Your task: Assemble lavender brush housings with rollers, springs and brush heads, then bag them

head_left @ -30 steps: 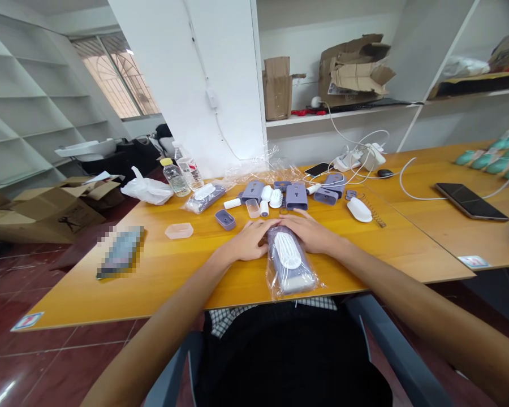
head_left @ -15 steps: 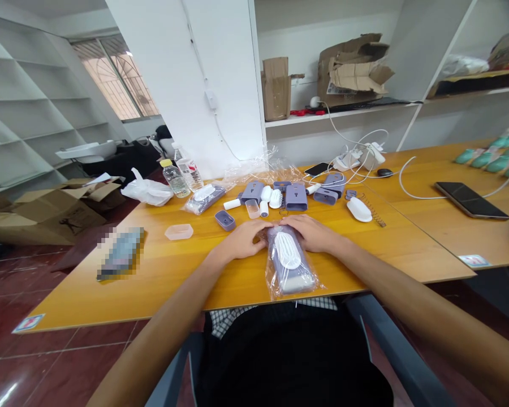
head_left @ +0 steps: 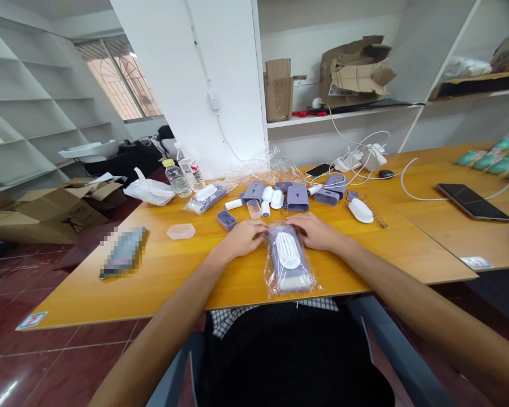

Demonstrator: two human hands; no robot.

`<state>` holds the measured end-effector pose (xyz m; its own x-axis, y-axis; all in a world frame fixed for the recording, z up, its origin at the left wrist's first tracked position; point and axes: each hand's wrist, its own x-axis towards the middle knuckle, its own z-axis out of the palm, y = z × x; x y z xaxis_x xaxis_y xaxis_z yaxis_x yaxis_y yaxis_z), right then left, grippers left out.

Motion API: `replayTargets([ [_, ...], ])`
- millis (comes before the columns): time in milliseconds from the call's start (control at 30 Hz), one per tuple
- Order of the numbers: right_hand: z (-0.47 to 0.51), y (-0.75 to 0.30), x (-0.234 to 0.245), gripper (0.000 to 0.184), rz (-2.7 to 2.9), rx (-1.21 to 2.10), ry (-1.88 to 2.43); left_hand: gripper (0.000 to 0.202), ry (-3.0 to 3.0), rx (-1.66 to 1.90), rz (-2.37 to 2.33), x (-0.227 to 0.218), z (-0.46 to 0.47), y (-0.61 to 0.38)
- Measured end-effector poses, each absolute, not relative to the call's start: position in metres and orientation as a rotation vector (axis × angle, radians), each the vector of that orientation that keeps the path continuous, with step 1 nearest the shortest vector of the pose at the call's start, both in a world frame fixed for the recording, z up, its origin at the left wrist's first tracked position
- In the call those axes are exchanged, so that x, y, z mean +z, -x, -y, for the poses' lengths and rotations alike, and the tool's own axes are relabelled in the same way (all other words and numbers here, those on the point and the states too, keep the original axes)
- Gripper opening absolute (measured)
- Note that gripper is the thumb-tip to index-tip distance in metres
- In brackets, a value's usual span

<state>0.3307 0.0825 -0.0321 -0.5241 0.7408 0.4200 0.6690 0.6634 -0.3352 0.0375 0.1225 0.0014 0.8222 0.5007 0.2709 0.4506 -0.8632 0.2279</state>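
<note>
A purple device with a white ribbed oval part lies inside a clear plastic bag [head_left: 287, 253] on the table, close to its front edge. At the bag's far left corner, my left hand [head_left: 246, 237] has its fingers closed on the film. My right hand [head_left: 316, 230] grips the far right corner, its fingers curled over the bag and the device's end. Just beyond my hands are purple housings [head_left: 297, 198], white cylinders [head_left: 233, 204] and a small purple cup-like piece [head_left: 226, 220]. Another bagged purple device [head_left: 207, 198] lies farther left.
Two bottles [head_left: 177, 180] and a white plastic bag [head_left: 149, 189] stand at the back left. A translucent tray [head_left: 181, 231] and a blurred-out flat object [head_left: 125, 252] lie left. To the right are a white oval shell [head_left: 360, 210], a spring [head_left: 375, 212], cables and a dark tablet [head_left: 473, 202].
My left fingers have drawn in closer together at the bag's far edge, and the film there looks more stretched out. The right hand has barely shifted. The camera view moved slightly.
</note>
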Motion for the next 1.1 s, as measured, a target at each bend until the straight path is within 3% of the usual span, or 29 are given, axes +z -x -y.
replayTargets([
  [133,-0.088,-0.336,-0.032,0.051,2.292,0.116,1.075,0.036,-2.884,0.517,-0.811,-0.003,-0.125,-0.037],
  [333,-0.092,-0.341,-0.026,0.03,2.314,0.089,1.187,0.041,-2.885,0.522,-0.895,-0.005,-0.127,-0.037],
  [1100,-0.087,-0.35,-0.019,0.032,2.298,0.166,1.198,0.018,-2.73,0.547,-0.857,0.006,-0.131,-0.027],
])
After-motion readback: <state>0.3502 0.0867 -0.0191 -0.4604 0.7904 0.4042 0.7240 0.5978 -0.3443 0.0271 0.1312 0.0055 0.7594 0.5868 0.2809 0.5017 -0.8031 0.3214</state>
